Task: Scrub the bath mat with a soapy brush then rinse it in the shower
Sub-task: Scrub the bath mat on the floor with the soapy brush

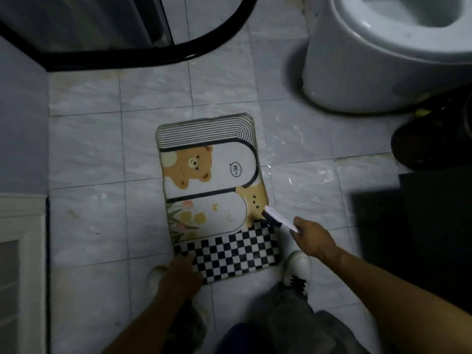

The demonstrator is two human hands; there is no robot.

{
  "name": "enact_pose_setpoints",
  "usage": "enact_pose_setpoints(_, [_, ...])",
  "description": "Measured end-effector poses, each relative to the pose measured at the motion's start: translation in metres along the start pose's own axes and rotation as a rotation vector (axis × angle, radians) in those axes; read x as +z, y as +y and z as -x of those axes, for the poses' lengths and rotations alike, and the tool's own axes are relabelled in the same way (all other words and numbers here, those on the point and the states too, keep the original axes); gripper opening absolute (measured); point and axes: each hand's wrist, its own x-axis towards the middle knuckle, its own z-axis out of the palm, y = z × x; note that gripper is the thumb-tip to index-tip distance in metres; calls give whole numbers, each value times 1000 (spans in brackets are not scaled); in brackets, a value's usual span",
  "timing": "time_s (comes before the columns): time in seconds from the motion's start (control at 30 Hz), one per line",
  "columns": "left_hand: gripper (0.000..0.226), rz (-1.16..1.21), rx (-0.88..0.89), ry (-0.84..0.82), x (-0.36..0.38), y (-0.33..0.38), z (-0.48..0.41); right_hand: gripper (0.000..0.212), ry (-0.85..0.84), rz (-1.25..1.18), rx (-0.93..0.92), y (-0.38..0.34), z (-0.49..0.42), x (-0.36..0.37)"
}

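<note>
Scrubbing looks under way: the bath mat lies flat on the floor tiles, the right hand grips the brush at its right edge, the left hand rests on its near corner, and the next strokes call for firm steadying.

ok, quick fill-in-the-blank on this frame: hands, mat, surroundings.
1. The right hand holds a ____.
2. The left hand presses down on the bath mat at its black-and-white ____ end.
3. The white fixture beyond the mat is a ____.
Missing words: brush; checkered; toilet.
</note>
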Motion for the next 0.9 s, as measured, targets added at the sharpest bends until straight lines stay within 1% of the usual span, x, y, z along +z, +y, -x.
enact_pose_setpoints(0.03, [59, -3, 7, -4, 8, 0, -14, 15, -23, 30, -49, 3, -21, 12])
enact_pose_setpoints(0.13, [67, -56, 38, -61, 36, 0, -63, 30, -94, 48, -189, 7, -82, 51])
enact_pose_setpoints(0.2, [71, -91, 48, -67, 55, 2, -93, 40, -117, 52, -268, 5, -115, 85])
enact_pose_setpoints(0.27, [71, -111, 53, -63, 73, 5, -119, 38, -132, 40, -303, 6, -140, 117])
enact_pose_setpoints(0.37, [72, -137, 48, -44, 106, 3, -150, 33, -69, -17, -291, 17, -168, 158])
enact_pose_setpoints(0.43, [72, -183, 35, -20, 123, 1, -166, 41, 2, -28, -306, 23, -178, 170])
enact_pose_setpoints(0.53, [73, -214, 52, 54, 136, 8, -183, 54, 68, -27, -347, 31, -190, 162])
enact_pose_setpoints(0.63, [73, -206, 101, 155, 124, 26, -195, 52, 106, -22, -366, 27, -218, 135])
enact_pose_setpoints(0.7, [73, -211, 111, 195, 108, 40, -209, 48, 68, -14, -365, 18, -238, 108])
enact_pose_setpoints(0.8, [74, -244, 75, 179, 85, 63, -224, 36, 48, -87, -374, 6, -250, 54])
enact_pose_setpoints(0.9, [76, -275, 37, 114, 65, 77, -230, 30, 196, -181, -369, 6, -236, 11])
